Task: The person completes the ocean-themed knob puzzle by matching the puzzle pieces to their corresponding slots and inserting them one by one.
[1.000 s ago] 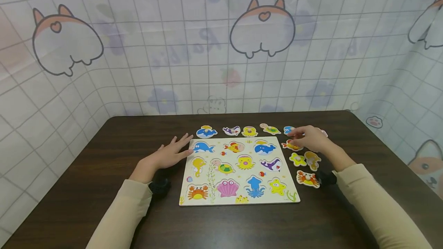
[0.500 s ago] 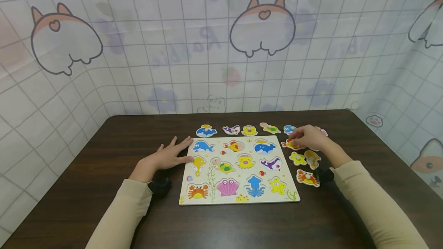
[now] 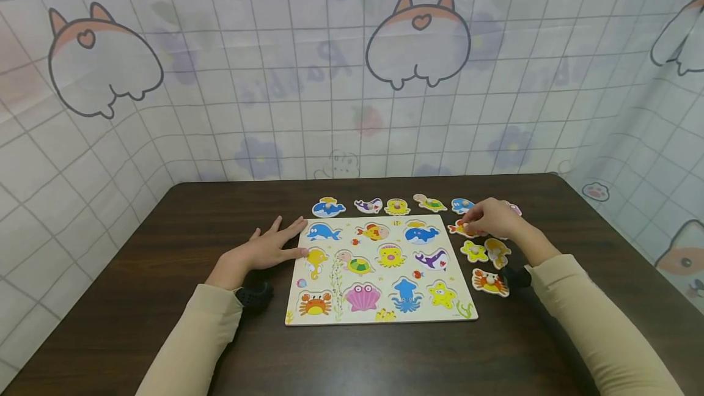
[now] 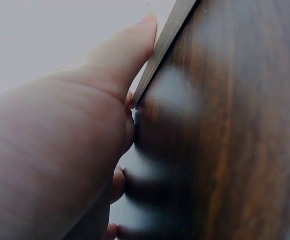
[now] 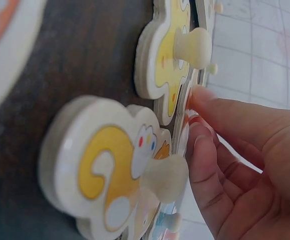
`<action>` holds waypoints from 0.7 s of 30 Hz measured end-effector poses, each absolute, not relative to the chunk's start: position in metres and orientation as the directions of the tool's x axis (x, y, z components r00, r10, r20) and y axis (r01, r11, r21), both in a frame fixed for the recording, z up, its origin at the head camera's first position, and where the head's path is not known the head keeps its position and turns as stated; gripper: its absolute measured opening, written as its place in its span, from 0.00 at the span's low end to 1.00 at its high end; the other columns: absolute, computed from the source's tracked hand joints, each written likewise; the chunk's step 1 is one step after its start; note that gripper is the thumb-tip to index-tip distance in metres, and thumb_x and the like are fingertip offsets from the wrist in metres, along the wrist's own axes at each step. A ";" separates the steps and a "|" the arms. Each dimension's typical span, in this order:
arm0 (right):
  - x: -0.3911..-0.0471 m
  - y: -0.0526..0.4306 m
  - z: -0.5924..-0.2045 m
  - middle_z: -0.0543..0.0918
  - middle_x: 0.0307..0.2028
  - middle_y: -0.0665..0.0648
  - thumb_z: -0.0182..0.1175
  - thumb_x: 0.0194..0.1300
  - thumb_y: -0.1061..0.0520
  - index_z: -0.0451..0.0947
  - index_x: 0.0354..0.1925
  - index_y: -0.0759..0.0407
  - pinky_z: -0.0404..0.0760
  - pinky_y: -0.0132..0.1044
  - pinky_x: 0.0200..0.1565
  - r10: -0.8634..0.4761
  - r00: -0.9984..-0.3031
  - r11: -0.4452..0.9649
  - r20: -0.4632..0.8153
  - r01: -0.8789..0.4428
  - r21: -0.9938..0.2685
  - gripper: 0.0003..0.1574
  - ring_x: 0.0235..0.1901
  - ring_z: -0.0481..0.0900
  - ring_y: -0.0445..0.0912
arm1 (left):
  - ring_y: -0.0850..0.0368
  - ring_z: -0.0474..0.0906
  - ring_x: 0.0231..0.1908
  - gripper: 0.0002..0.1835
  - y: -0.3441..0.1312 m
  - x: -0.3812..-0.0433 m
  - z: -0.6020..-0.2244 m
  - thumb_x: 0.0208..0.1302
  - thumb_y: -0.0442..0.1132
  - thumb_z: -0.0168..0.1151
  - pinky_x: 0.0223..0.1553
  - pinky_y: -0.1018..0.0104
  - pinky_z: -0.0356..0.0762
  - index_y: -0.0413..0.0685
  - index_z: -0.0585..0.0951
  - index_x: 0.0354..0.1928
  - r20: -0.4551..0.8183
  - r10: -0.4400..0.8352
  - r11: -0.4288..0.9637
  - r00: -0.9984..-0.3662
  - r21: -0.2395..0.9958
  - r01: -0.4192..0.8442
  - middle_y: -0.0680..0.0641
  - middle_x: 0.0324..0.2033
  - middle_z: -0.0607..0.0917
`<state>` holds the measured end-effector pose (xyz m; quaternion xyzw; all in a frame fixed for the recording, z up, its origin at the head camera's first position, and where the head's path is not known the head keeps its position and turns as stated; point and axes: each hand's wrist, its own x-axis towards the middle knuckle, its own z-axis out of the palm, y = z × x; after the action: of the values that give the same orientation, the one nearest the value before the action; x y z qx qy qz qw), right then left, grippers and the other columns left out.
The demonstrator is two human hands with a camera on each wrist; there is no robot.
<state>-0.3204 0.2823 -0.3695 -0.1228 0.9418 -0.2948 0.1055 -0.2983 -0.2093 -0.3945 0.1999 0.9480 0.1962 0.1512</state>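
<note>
A pale puzzle board (image 3: 343, 319) printed with sea animals lies on the table. My left hand (image 3: 266, 249) rests at its upper left edge, fingers spread and the thumb on the rim; the left wrist view shows the thumb (image 4: 129, 50) against the board's edge. Right of the board, my right hand (image 3: 495, 219) pinches the red-and-yellow fish piece (image 3: 456, 228), its knob hidden by the fingers. In the right wrist view, the thumb and curled fingers of that hand (image 5: 255, 155) meet behind the starfish piece (image 5: 167, 55) and the seahorse piece (image 5: 112, 165).
Along the board's far edge lie a whale piece (image 3: 328, 208), a purple whale piece (image 3: 368, 206), an octopus piece (image 3: 397, 207) and a turtle piece (image 3: 429, 203). A blue piece (image 3: 461, 205) lies behind the right hand, and a crab piece (image 3: 489, 283) near that wrist.
My left thumb has slid down along the board's left edge. The right hand has shifted slightly, its fingers closing at the fish piece, which stays in place on the table.
</note>
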 end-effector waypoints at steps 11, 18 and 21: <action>-0.317 0.280 -0.366 0.86 0.32 0.55 0.64 0.72 0.62 0.84 0.46 0.73 0.82 0.41 0.34 -0.278 -0.955 0.815 -0.106 -0.176 -0.552 0.13 0.29 0.79 0.47 | 0.32 0.30 0.78 0.48 -0.210 -0.299 -0.399 0.73 0.67 0.53 0.67 0.23 0.27 0.53 0.48 0.83 -0.184 0.449 0.837 -0.874 0.431 0.339 0.42 0.81 0.45; -0.313 0.281 -0.364 0.85 0.31 0.56 0.65 0.72 0.60 0.84 0.47 0.73 0.81 0.42 0.33 -0.292 -0.953 0.809 -0.084 -0.199 -0.553 0.14 0.28 0.79 0.47 | 0.33 0.29 0.78 0.47 -0.211 -0.298 -0.399 0.73 0.68 0.53 0.66 0.21 0.26 0.54 0.49 0.83 -0.176 0.438 0.843 -0.882 0.420 0.335 0.40 0.81 0.44; -0.311 0.282 -0.364 0.85 0.30 0.55 0.65 0.72 0.59 0.84 0.47 0.73 0.81 0.41 0.33 -0.299 -0.951 0.803 -0.073 -0.209 -0.558 0.15 0.28 0.78 0.47 | 0.33 0.31 0.78 0.47 -0.211 -0.298 -0.399 0.73 0.68 0.53 0.66 0.21 0.27 0.54 0.50 0.83 -0.173 0.440 0.842 -0.881 0.422 0.337 0.39 0.81 0.45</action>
<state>-0.3110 0.2822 -0.3645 -0.1344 0.9462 -0.2836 0.0791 -0.2984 -0.2111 -0.3986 0.2042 0.9504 0.1935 0.1327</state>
